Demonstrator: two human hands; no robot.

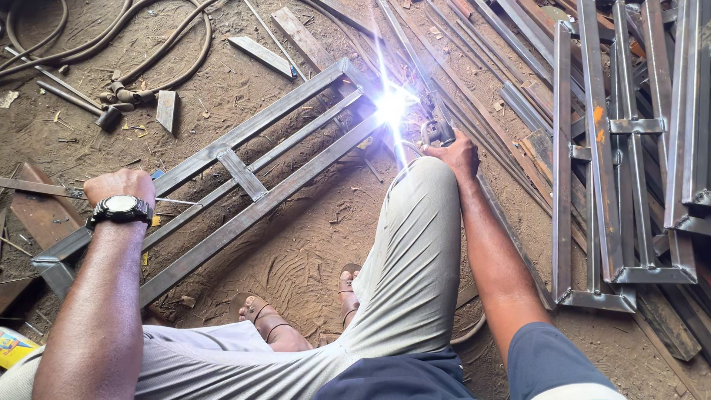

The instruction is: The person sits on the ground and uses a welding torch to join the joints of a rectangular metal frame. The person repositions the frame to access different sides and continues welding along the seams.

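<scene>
Floor: bare dirt (311, 244), scuffed, strewn with offcuts and scrap.
Frame being worked: one long steel frame (244, 174) of three parallel bars, running from near left up to the far middle, with one short cross plate partway along.
Finished frames: a stack of similar steel frames (622, 185) lies at the right; I can't count them, they overlap.
Loose bars: a bundle of flat strips and angle lengths (474, 81) fans out between the worked frame and the stack.
Hoses: dark hoses (155, 52) loop across the far left.
Legs: one knee in pale trousers (422, 237) is raised in the middle; two sandalled feet (274, 318) sit near.
Arc: one white flash (391, 107) burns at the frame's far end.
Left hand: the left hand (118, 185), with a black wristwatch, is clenched down on the frame's near left end.
Right hand: the right hand (453, 152) is wrapped tight round one electrode holder (437, 133), just right of the flash.
Package: one yellow and blue pack (13, 347) peeks in at the near left edge.
</scene>
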